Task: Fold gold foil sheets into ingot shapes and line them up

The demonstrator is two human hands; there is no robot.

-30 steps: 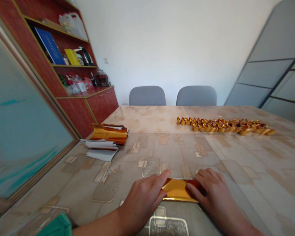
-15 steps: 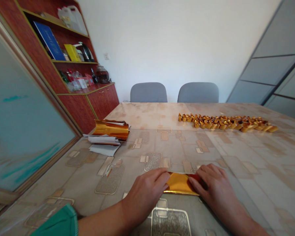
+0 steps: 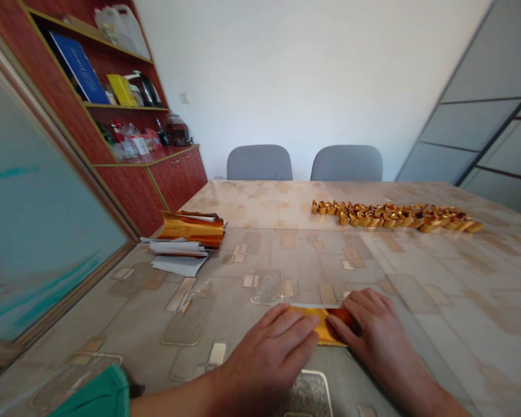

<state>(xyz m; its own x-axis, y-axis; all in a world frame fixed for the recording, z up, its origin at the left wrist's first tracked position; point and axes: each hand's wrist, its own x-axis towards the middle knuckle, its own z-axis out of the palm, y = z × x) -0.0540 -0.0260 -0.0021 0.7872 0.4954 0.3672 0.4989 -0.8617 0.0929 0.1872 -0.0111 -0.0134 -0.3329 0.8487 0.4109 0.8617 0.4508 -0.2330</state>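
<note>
Gold foil (image 3: 329, 337) lies part-hidden, left hand (image 3: 274, 348) flat over it, right hand (image 3: 373, 329) gripping it.

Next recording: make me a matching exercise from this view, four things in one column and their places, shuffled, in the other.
Things
1. Gold paper strip
2. Pile of papers
3. Small folded gold pieces
4. Grey chairs

Places
A. Beyond the far edge of the table
B. On the table's left side
C. Touched by left hand and right hand
D. Toward the table's far right

Pairs: 1-C, 2-B, 3-D, 4-A
</note>
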